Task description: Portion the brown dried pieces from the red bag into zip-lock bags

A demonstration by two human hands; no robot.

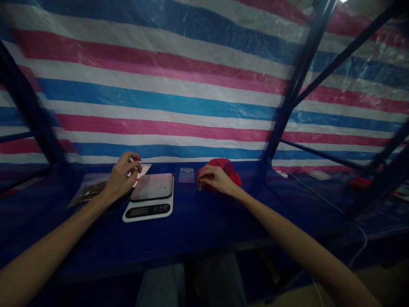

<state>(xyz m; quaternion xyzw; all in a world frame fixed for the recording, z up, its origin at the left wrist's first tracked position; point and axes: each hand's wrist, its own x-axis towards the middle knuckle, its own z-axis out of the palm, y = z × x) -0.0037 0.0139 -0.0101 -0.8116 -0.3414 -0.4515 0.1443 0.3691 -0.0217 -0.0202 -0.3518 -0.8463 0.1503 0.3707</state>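
Observation:
My left hand (pixel 123 172) hovers at the left edge of a white kitchen scale (pixel 148 211), its fingers loosely bent and apart, with nothing visible in them. Part of a white and red card (pixel 145 169) shows behind that hand. A clear plastic bag of brown dried material (pixel 91 187) lies under and left of my left wrist. My right hand (pixel 217 178) is closed in a pinch on a small brownish item (pixel 200 186), too dark to name. Directly behind it sits a red bag (pixel 234 172), partly hidden by the hand. A few dark specks lie on the scale's plate.
A small clear zip bag (pixel 186 175) lies flat on the blue shelf (pixel 198 226) between the scale and my right hand. Blue metal posts (pixel 289 100) rise on both sides. Striped plastic sheeting (pixel 166 94) hangs behind. A white cable (pixel 316 194) runs at the right.

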